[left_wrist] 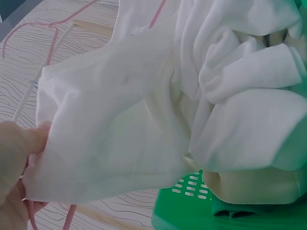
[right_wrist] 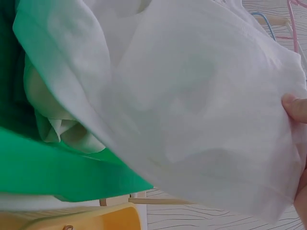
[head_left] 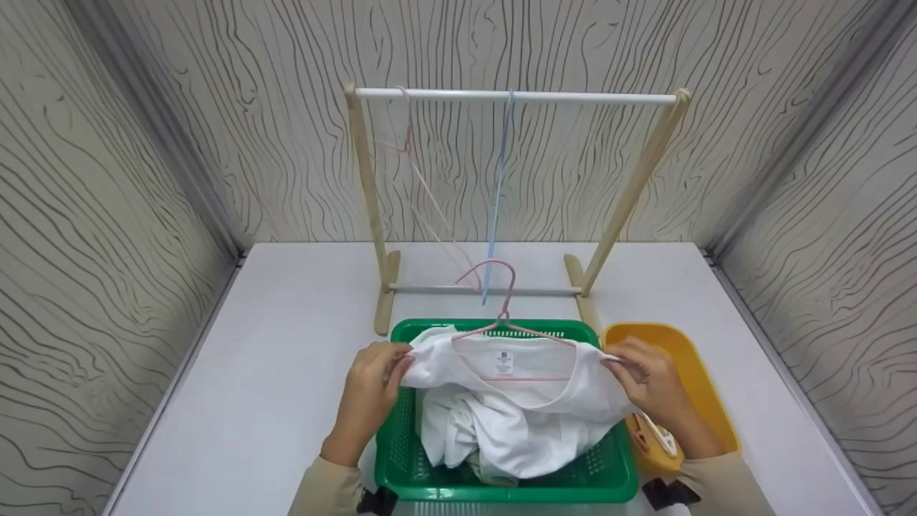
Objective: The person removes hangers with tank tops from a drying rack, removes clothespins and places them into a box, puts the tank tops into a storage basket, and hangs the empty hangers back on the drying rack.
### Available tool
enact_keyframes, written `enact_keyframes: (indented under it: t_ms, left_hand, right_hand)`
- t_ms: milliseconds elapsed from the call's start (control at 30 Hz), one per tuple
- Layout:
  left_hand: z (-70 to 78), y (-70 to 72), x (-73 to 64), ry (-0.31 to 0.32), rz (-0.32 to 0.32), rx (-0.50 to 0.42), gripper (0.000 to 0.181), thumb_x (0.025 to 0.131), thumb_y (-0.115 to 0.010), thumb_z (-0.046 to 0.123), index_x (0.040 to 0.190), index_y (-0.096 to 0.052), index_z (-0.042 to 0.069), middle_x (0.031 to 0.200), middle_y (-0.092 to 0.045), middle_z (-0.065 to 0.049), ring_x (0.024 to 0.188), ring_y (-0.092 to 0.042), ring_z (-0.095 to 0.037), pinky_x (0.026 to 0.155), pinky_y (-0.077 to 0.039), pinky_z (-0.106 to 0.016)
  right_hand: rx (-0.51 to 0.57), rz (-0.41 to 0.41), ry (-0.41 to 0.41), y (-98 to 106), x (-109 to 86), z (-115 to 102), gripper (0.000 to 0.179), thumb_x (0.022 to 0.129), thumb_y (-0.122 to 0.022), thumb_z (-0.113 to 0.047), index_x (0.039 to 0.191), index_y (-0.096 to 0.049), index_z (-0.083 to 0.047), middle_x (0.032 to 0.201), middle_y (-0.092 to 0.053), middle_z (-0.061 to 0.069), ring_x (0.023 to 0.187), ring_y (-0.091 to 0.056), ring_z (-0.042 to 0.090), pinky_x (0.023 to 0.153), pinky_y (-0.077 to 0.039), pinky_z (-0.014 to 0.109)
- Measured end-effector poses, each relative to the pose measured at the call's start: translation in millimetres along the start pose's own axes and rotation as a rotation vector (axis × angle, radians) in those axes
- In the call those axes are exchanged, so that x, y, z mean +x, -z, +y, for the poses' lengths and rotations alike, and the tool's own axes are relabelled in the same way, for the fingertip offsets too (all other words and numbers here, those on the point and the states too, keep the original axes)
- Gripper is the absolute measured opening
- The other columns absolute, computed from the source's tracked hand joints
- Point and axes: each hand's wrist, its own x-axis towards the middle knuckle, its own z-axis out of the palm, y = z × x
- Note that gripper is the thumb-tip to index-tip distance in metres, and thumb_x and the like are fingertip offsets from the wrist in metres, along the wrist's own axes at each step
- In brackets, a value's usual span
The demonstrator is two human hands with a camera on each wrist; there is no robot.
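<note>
A white T-shirt [head_left: 530, 430] is spread by its shoulders over a green basket [head_left: 566, 494]. A pink hanger [head_left: 507, 294] sits inside its neckline, hook upward, with the lower bar showing below the collar label [head_left: 504, 362]. My left hand [head_left: 369, 380] pinches the shirt at its left shoulder between thumb and fingers. On the other side my right hand [head_left: 652, 380] pinches the right shoulder. In the left wrist view the left hand [left_wrist: 17, 172] holds the sleeve's edge; in the right wrist view the right thumb [right_wrist: 295, 108] presses on the cloth. The shirt's lower part droops in folds into the basket.
Behind the basket stands a wooden rack [head_left: 369, 172] with a white rod [head_left: 573, 96]. Another pink hanger [head_left: 430, 193] and a blue hanger [head_left: 498, 193] hang from it. A yellow basin [head_left: 698, 387] with clips [head_left: 648, 430] is at the right. Patterned walls enclose the white table [head_left: 236, 387].
</note>
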Motion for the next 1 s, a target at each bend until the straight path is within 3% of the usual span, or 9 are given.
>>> enact_keyframes:
  t_ms: [367, 567, 833, 1000]
  left_hand:
    - [4.8, -7.3, 6.9, -0.043, -0.045, -0.098, 0.012, 0.092, -0.061, 0.004, 0.103, -0.067, 0.005, 0.1, -0.071, -0.009, 0.095, -0.068, -0.021, 0.084, -0.059, -0.034]
    - [5.4, -8.0, 6.4, -0.044, -0.042, -0.1, 0.014, 0.092, -0.06, 0.003, 0.104, -0.065, 0.005, 0.103, -0.07, -0.01, 0.098, -0.068, -0.022, 0.086, -0.059, -0.036]
    - [2.4, -7.3, 5.5, -0.055, 0.002, -0.098, 0.012, 0.09, -0.062, 0.0, 0.101, -0.065, 0.003, 0.098, -0.07, -0.011, 0.092, -0.069, -0.022, 0.082, -0.06, -0.034]
    - [0.4, -7.8, 5.0, -0.062, 0.011, -0.111, 0.012, 0.089, -0.062, -0.002, 0.101, -0.065, 0.002, 0.097, -0.07, -0.012, 0.092, -0.07, -0.022, 0.081, -0.06, -0.033]
  right_hand:
    - [-0.021, -0.055, -0.062, -7, 4.4, -9, 0.03, 0.065, -0.074, 0.021, 0.085, -0.073, 0.0, 0.077, -0.067, 0.008, 0.072, -0.061, 0.002, 0.077, -0.047, -0.002]
    - [-0.006, -0.07, -0.105, -6, 2.1, -9, 0.028, 0.066, -0.074, 0.02, 0.084, -0.072, -0.002, 0.078, -0.069, 0.008, 0.076, -0.062, -0.004, 0.075, -0.049, 0.0]
    - [0.047, 0.0, -0.131, 2, -3.8, -3, 0.029, 0.067, -0.068, 0.026, 0.084, -0.071, 0.003, 0.08, -0.069, 0.01, 0.082, -0.06, -0.011, 0.078, -0.048, -0.001]
    - [0.041, 0.046, -0.126, 8, -9.1, 6, 0.027, 0.065, -0.066, 0.029, 0.082, -0.07, 0.007, 0.08, -0.07, 0.0, 0.082, -0.059, -0.013, 0.078, -0.048, -0.001]
